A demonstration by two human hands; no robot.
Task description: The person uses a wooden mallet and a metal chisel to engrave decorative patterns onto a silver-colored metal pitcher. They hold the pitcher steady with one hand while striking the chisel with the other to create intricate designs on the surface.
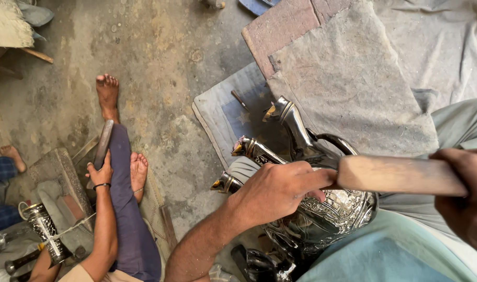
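At centre-right of the frame, the left hand (277, 189) presses on a shiny metal jug (322, 209), while the right hand (466, 196) grips a wooden handle (400, 175) just above it.

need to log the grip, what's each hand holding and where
Right hand grips a wooden handle at its near end. Left hand steadies the engraved metal pitcher at its upper body.
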